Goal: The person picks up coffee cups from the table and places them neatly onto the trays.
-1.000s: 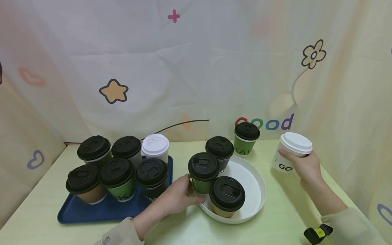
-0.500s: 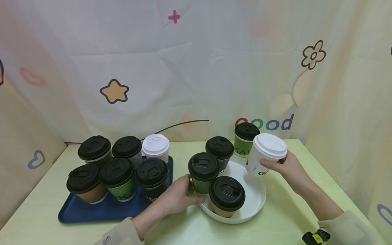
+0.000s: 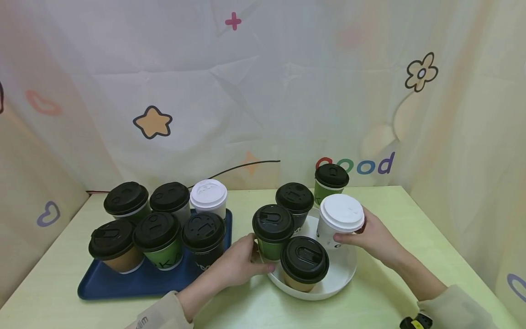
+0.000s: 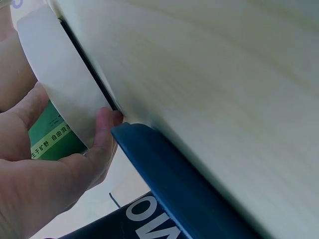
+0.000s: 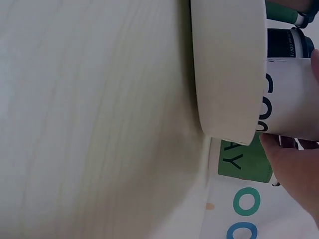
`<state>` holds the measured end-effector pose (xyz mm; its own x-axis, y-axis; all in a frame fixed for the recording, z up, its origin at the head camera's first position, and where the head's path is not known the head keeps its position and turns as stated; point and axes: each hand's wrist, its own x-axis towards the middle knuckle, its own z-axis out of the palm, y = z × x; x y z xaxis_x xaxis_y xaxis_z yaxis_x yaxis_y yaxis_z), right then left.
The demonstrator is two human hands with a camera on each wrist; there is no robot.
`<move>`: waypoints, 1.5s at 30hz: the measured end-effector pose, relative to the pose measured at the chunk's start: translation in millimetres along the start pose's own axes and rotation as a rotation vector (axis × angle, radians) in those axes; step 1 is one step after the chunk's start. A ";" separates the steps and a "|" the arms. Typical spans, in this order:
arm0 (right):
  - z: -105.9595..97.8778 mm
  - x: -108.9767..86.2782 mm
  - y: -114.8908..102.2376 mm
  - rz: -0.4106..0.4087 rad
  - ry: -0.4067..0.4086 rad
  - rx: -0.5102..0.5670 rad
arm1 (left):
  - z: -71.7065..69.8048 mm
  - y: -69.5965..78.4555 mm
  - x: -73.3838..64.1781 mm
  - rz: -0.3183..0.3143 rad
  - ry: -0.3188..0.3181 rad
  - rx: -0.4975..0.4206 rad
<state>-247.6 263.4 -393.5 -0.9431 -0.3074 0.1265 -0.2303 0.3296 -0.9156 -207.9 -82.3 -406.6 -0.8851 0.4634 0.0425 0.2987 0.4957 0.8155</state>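
- The right hand (image 3: 371, 235) holds the white cup (image 3: 339, 222) from its right side; the fingers are curled round the cup wall, with the thumb at the front, just below the white lid.
- The white cup is upright over the right part of the white round tray (image 3: 343, 274). I cannot tell whether its bottom already touches the tray.
- In the right wrist view the fingers (image 5: 291, 167) lie against the cup wall (image 5: 294, 99), just above the tray rim (image 5: 229, 74).
- The left hand (image 3: 238, 262) rests at the left edge of the round tray; its fingers are bent round the rim, beside the green cup with black lid (image 3: 272, 230).
- In the left wrist view a fingertip (image 4: 107, 127) presses the tray rim (image 4: 60, 79), next to the blue tray (image 4: 169, 179).
- On the round tray stand also a brown cup (image 3: 304, 265) at the front and a dark cup (image 3: 294, 203) at the back.
- Behind the round tray, on the table (image 3: 394, 283), stands another green cup (image 3: 330, 182).
- The blue tray (image 3: 135, 283) on the left carries six cups.
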 end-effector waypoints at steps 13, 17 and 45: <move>7.5 8.8 10.5 0.034 0.018 -0.004 | 0.4 -2.0 3.0 0.002 -0.011 -0.001; 7.2 12.1 13.4 0.039 0.025 0.018 | 0.6 -1.9 3.2 0.007 -0.011 0.002; -2.3 16.1 19.3 -0.011 -0.095 0.005 | 0.3 -2.7 3.3 0.003 -0.020 -0.046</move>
<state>-267.8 266.8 -408.3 -0.9137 -0.3940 0.1001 -0.2391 0.3217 -0.9162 -211.6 -81.9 -408.8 -0.8768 0.4797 0.0343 0.2846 0.4600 0.8411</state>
